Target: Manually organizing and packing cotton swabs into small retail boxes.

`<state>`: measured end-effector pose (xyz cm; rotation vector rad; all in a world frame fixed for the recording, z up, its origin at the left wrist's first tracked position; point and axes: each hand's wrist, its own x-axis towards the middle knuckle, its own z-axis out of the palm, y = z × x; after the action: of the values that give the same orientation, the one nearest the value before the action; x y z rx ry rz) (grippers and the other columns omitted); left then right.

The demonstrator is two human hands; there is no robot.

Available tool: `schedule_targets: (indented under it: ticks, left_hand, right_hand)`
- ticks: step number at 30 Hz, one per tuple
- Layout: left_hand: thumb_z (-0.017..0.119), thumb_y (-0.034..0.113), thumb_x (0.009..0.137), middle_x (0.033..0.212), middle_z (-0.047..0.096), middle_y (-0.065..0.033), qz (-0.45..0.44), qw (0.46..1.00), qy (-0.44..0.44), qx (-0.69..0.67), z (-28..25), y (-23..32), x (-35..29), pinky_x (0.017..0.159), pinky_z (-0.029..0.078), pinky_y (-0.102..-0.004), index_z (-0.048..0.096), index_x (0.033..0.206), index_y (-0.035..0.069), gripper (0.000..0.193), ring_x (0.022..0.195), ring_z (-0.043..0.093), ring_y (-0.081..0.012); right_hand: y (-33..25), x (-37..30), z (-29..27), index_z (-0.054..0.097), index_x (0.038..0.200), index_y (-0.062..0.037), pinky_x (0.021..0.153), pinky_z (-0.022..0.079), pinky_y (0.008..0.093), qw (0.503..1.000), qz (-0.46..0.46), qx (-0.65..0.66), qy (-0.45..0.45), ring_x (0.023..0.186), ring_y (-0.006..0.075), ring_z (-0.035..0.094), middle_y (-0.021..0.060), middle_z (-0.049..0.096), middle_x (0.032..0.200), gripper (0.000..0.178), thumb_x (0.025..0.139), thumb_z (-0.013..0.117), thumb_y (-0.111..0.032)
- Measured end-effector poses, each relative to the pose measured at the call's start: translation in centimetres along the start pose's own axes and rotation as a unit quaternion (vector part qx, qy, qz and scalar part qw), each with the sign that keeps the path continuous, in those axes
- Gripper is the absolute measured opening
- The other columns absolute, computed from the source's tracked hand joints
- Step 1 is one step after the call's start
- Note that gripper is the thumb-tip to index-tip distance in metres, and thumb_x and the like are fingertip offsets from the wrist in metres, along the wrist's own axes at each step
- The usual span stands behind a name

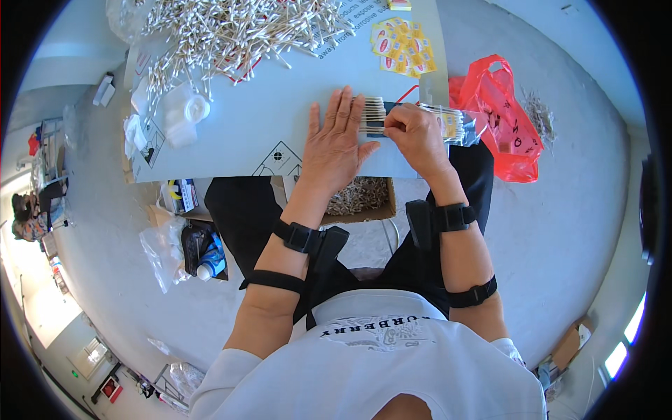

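Note:
My left hand (332,143) lies flat on the grey tabletop, fingers stretched out. Its fingertips and thumb border the left ends of a row of cotton swabs (373,112) laid side by side on a dark strip. My right hand (418,136) is closed in a pinch at the row's right side; whatever sits between its fingertips is hidden. Just beyond that hand, by the table's right edge, lies a clear bag (473,128) with more cotton swabs (456,124) and a yellow label showing through.
A big loose heap of cotton swabs (238,35) covers the far left of the table (259,119). Yellow labels (406,52) lie far right, clear plastic rolls (185,119) at left. A red plastic bag (500,119) hangs by the right edge. Below stands a box of swabs (360,199).

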<state>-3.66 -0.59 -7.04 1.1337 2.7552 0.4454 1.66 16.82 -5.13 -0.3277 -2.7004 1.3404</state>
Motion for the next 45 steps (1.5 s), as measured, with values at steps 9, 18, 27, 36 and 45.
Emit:
schedule_targets:
  ticks: [9, 18, 27, 36, 45]
  left_hand:
    - [0.057, 0.048, 0.091, 0.161, 0.017, -0.0118, -0.004, 1.000, -0.003, -0.004, 0.0, 0.1, 0.1, 0.119, 0.009, -0.0516, 0.020, 0.154, 0.011, 0.083, 0.150, 0.014, -0.0268]
    - [0.060, 0.046, 0.089, 0.161, 0.017, -0.0117, -0.001, 1.000, 0.005, -0.008, -0.1, 0.1, 0.1, 0.119, 0.009, -0.0515, 0.020, 0.154, 0.011, 0.084, 0.149, 0.015, -0.0271]
    - [0.060, 0.047, 0.090, 0.161, 0.017, -0.0115, -0.003, 1.000, -0.001, -0.008, -0.1, 0.1, 0.1, 0.119, 0.009, -0.0515, 0.019, 0.155, 0.011, 0.085, 0.150, 0.014, -0.0267]
    - [0.059, 0.048, 0.090, 0.161, 0.018, -0.0117, -0.001, 1.000, 0.007, -0.008, -0.1, 0.1, 0.1, 0.120, 0.009, -0.0511, 0.020, 0.154, 0.011, 0.084, 0.149, 0.015, -0.0267]
    - [0.060, 0.046, 0.090, 0.161, 0.019, -0.0115, -0.006, 1.000, 0.005, -0.009, -0.2, 0.3, 0.2, 0.120, 0.009, -0.0508, 0.022, 0.154, 0.011, 0.083, 0.149, 0.016, -0.0264]
  right_hand:
    - [0.6, -0.2, 0.4, 0.058, 0.081, 0.0004, 0.063, 0.049, 0.0362, 0.995, -0.047, -0.081, -0.022, 0.069, 0.0272, 0.063, 0.0120, 0.060, 0.077, 0.013, 0.076, 0.069, -0.004]
    - [0.4, -1.0, 0.5, 0.057, 0.079, -0.0001, 0.062, 0.050, 0.0380, 0.993, -0.075, -0.085, -0.015, 0.069, 0.0297, 0.064, 0.0133, 0.060, 0.075, 0.009, 0.077, 0.066, -0.004]
    - [0.4, -0.4, 0.6, 0.057, 0.080, 0.0017, 0.064, 0.049, 0.0394, 0.999, -0.036, -0.031, 0.013, 0.071, 0.0320, 0.062, 0.0140, 0.060, 0.076, 0.011, 0.079, 0.067, -0.003]
    - [1.2, -0.5, 0.0, 0.057, 0.088, -0.0017, 0.065, 0.049, 0.0419, 0.993, -0.096, -0.063, -0.024, 0.075, 0.0349, 0.062, 0.0148, 0.060, 0.082, 0.012, 0.081, 0.066, -0.004]
    - [1.4, -0.9, 1.1, 0.055, 0.089, -0.0045, 0.061, 0.050, 0.0425, 0.981, -0.138, -0.131, 0.044, 0.073, 0.0352, 0.062, 0.0124, 0.058, 0.082, 0.011, 0.084, 0.064, -0.006]
